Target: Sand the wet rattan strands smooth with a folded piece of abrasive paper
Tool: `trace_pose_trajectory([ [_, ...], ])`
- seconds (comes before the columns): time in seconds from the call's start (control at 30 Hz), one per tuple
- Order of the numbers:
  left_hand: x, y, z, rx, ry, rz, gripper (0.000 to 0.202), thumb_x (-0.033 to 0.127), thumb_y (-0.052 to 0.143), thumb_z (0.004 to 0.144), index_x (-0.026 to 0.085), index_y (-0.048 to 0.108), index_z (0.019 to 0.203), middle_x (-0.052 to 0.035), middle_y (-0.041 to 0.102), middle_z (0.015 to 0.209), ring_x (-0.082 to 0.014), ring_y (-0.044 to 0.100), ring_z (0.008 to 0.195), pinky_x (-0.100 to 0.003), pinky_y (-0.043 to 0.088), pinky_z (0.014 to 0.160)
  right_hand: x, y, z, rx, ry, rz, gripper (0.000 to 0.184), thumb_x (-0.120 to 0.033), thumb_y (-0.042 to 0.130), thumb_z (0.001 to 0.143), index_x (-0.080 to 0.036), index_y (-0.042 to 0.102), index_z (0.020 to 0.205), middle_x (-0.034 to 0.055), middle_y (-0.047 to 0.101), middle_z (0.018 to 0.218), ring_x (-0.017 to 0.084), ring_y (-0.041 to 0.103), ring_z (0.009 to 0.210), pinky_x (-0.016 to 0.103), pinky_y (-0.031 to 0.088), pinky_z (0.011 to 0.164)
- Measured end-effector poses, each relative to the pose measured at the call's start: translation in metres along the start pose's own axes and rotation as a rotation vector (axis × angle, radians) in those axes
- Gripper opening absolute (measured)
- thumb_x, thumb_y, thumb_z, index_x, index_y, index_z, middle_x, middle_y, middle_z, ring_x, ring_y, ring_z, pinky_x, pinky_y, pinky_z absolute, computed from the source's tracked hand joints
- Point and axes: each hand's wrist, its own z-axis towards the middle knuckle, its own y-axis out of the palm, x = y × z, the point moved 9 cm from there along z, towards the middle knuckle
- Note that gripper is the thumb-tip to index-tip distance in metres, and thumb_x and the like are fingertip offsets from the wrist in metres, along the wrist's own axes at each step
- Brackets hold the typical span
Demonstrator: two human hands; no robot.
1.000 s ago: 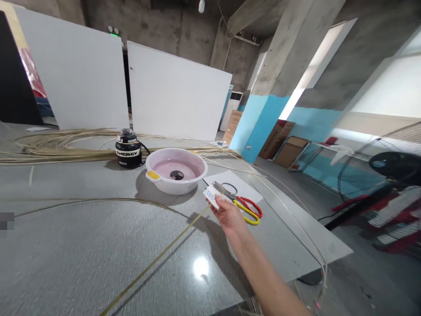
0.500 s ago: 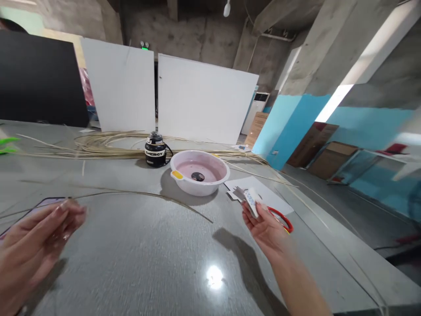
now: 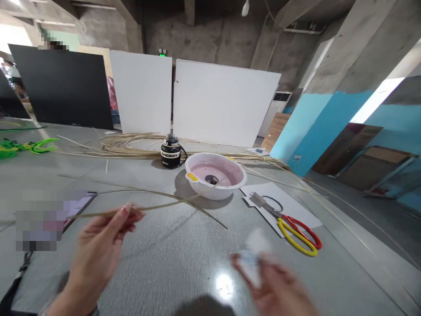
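Pinched between the thumb and fingers of my left hand [image 3: 100, 245] is a thin tan cane strip [image 3: 166, 204], which runs right towards the basin. My right hand [image 3: 278, 283], blurred by motion, grips a small folded white piece with blue print [image 3: 252, 259]. It is held apart from the strip. Another cane strip [image 3: 207, 213] lies on the grey table beyond my left hand. Beyond my right hand, scissors [image 3: 274, 211] with one red and one yellow handle rest partly on a white sheet [image 3: 297, 206].
A white basin [image 3: 213, 192] with a dark round thing inside stands mid-table. Beside it is a black bottle [image 3: 170, 158]. Behind them lie bundled cane strips [image 3: 128, 147]. A phone [image 3: 83, 204] lies at left, green-yellow pieces [image 3: 42, 145] farther back. White boards [image 3: 223, 101] stand behind.
My left hand has moved right, and the strip in it now shows clearly. My right hand has come nearer with the white piece, uncovering the scissors. The view has shifted left.
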Motion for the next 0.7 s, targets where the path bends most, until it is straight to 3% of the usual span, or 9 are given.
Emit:
trace_pose_trajectory([
  [0.1, -0.042, -0.009, -0.023, 0.044, -0.163, -0.103, 0.044, 0.036, 0.099, 0.041, 0.021, 0.076, 0.075, 0.0005, 0.078, 0.077, -0.0146, 0.073, 0.065, -0.016, 0.057, 0.058, 0.062, 0.054, -0.01, -0.147, 0.272, 0.04, 0.033, -0.04, 0.092, 0.058, -0.019, 0.078, 0.079, 0.0077, 0.077, 0.086, 0.019, 0.07, 0.076, 0.031, 0.056, 0.074],
  [0.23, -0.071, -0.012, -0.043, 0.095, -0.293, -0.173, 0.047, 0.036, 0.099, 0.04, 0.021, 0.077, 0.079, 0.0017, 0.078, 0.078, -0.0134, 0.073, 0.065, -0.012, 0.055, 0.054, 0.085, 0.091, -0.013, -0.163, 0.331, 0.143, 0.035, -0.039, 0.09, 0.061, -0.019, 0.079, 0.088, 0.0083, 0.077, 0.098, 0.02, 0.071, 0.089, 0.03, 0.054, 0.084],
  [0.4, -0.086, -0.009, -0.053, 0.074, -0.363, -0.194, 0.043, 0.036, 0.099, 0.041, 0.024, 0.078, 0.077, 0.0011, 0.079, 0.08, -0.0147, 0.074, 0.069, -0.015, 0.056, 0.058, 0.083, 0.104, -0.01, -0.156, 0.294, 0.198, 0.025, -0.034, 0.089, 0.064, -0.021, 0.079, 0.083, 0.0059, 0.077, 0.1, 0.019, 0.07, 0.092, 0.031, 0.053, 0.091],
  [0.53, -0.1, 0.003, -0.068, -0.101, -0.371, -0.114, 0.033, 0.041, 0.096, 0.05, 0.024, 0.079, 0.072, -0.0028, 0.078, 0.081, -0.0161, 0.071, 0.075, -0.02, 0.056, 0.065, 0.085, 0.114, -0.01, -0.18, 0.282, 0.176, 0.028, -0.036, 0.089, 0.064, -0.021, 0.079, 0.086, 0.0071, 0.078, 0.095, 0.019, 0.07, 0.086, 0.03, 0.053, 0.087],
  [0.63, -0.103, 0.011, -0.075, -0.252, -0.296, 0.005, 0.026, 0.043, 0.09, 0.061, 0.023, 0.08, 0.074, -0.003, 0.073, 0.078, -0.0144, 0.064, 0.075, -0.02, 0.053, 0.07, 0.085, 0.115, -0.01, -0.187, 0.282, 0.145, 0.031, -0.039, 0.089, 0.063, -0.02, 0.079, 0.085, 0.0075, 0.078, 0.089, 0.019, 0.07, 0.081, 0.031, 0.054, 0.082],
  [0.7, -0.101, 0.01, -0.075, -0.284, -0.229, 0.087, 0.026, 0.045, 0.087, 0.066, 0.022, 0.08, 0.074, -0.0023, 0.068, 0.073, -0.0139, 0.06, 0.071, -0.02, 0.05, 0.068, 0.082, 0.111, -0.009, -0.156, 0.253, 0.139, 0.028, -0.037, 0.089, 0.062, -0.02, 0.079, 0.082, 0.0066, 0.078, 0.088, 0.018, 0.069, 0.08, 0.029, 0.053, 0.079],
])
